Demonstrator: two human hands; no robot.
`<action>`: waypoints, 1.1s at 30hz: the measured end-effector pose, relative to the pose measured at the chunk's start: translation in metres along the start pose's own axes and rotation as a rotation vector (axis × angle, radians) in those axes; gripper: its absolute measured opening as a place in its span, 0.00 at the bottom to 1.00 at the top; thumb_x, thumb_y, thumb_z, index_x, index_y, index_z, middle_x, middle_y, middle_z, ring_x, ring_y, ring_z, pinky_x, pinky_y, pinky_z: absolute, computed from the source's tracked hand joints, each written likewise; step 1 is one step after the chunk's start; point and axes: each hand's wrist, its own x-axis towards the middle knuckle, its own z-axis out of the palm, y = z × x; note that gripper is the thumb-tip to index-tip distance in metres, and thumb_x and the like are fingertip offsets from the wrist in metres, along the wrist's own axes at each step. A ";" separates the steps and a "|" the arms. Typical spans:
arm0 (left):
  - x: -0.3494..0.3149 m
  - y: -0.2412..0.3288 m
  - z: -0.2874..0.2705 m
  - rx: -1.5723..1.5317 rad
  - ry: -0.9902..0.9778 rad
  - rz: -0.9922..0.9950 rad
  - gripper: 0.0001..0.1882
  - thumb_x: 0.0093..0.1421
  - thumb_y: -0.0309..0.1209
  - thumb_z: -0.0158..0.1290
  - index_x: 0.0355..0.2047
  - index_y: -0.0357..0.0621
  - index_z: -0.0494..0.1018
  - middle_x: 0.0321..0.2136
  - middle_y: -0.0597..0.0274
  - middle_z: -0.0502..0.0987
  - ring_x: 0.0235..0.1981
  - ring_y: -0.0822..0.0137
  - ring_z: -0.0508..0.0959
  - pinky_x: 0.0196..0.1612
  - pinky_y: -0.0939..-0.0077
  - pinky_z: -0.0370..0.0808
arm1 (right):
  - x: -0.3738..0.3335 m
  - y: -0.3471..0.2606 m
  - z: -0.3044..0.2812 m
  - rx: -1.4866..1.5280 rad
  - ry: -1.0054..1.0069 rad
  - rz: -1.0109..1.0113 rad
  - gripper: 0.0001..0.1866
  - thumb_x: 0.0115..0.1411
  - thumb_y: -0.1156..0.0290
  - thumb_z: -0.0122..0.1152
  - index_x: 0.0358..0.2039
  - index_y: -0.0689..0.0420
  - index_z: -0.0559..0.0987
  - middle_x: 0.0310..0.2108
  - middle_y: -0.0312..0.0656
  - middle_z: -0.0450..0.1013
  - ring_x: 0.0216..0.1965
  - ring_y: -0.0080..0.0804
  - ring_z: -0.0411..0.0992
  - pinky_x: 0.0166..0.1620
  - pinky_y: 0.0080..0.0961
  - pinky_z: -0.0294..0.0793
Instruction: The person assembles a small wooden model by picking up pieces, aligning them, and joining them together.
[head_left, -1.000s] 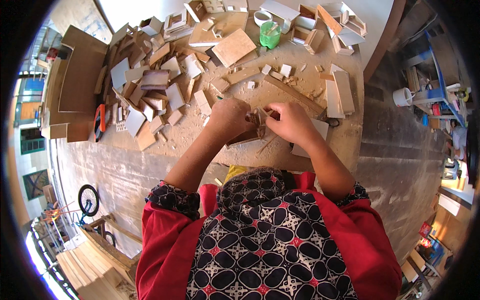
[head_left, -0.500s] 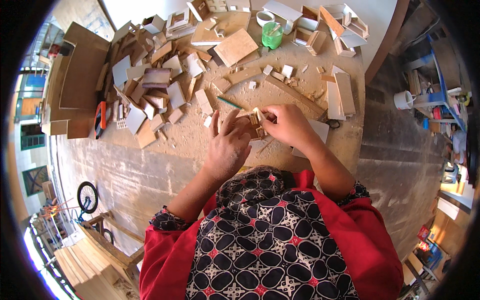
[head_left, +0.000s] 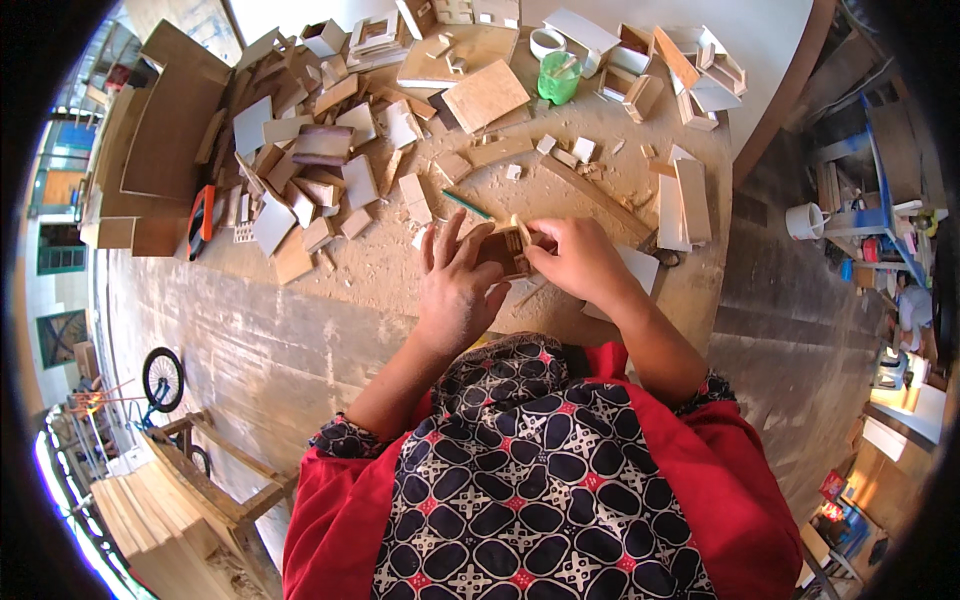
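Note:
A small brown wooden box (head_left: 497,255) with lighter inner strips stands between my hands, close to the table's near edge. My left hand (head_left: 452,290) grips its left side with thumb and forefinger, the other fingers raised and spread. At the box's right end my right hand (head_left: 582,262) pinches a small pale wood piece (head_left: 517,228) against it. Part of the box is hidden behind my fingers. Just beyond my left fingertips a green pencil (head_left: 466,205) lies on the dusty wooden table (head_left: 360,270).
Many wood offcuts (head_left: 325,145) are heaped at the left. An orange-handled tool (head_left: 202,222) lies by the left edge. Farther back are a green plastic cup (head_left: 558,78), a white bowl (head_left: 546,42) and a square board (head_left: 487,96). A long wood strip (head_left: 597,190) lies to the right.
The view has shifted slightly. My left hand has turned a little and the box between my hands is more exposed. My right hand keeps its pinch at the box's right end.

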 end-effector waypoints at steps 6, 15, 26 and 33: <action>0.000 0.004 -0.004 -0.007 0.010 -0.043 0.11 0.39 0.35 0.66 0.25 0.51 0.78 0.53 0.56 0.69 0.64 0.46 0.56 0.65 0.43 0.45 | -0.002 -0.001 -0.001 -0.030 0.023 -0.005 0.18 0.52 0.69 0.62 0.42 0.63 0.79 0.26 0.53 0.77 0.28 0.45 0.78 0.33 0.33 0.76; 0.018 -0.014 -0.011 -0.013 0.077 -0.108 0.16 0.45 0.34 0.61 0.36 0.47 0.76 0.52 0.55 0.71 0.61 0.49 0.63 0.63 0.47 0.52 | 0.001 0.004 0.003 -0.050 0.045 0.026 0.20 0.51 0.69 0.63 0.45 0.62 0.77 0.26 0.52 0.78 0.29 0.45 0.78 0.34 0.34 0.76; 0.001 -0.068 -0.021 -0.689 -0.126 -0.186 0.59 0.34 0.47 0.71 0.64 0.38 0.54 0.61 0.50 0.63 0.63 0.49 0.60 0.66 0.57 0.54 | 0.003 0.008 0.001 -0.092 0.050 -0.001 0.21 0.51 0.69 0.61 0.46 0.63 0.77 0.28 0.52 0.77 0.28 0.43 0.77 0.35 0.33 0.75; -0.024 -0.074 -0.016 -0.291 -0.236 -0.174 0.59 0.31 0.44 0.71 0.64 0.44 0.56 0.63 0.54 0.60 0.68 0.51 0.49 0.68 0.55 0.46 | 0.004 0.008 0.004 -0.032 0.092 -0.051 0.18 0.52 0.67 0.58 0.43 0.61 0.77 0.25 0.55 0.75 0.29 0.53 0.75 0.36 0.43 0.74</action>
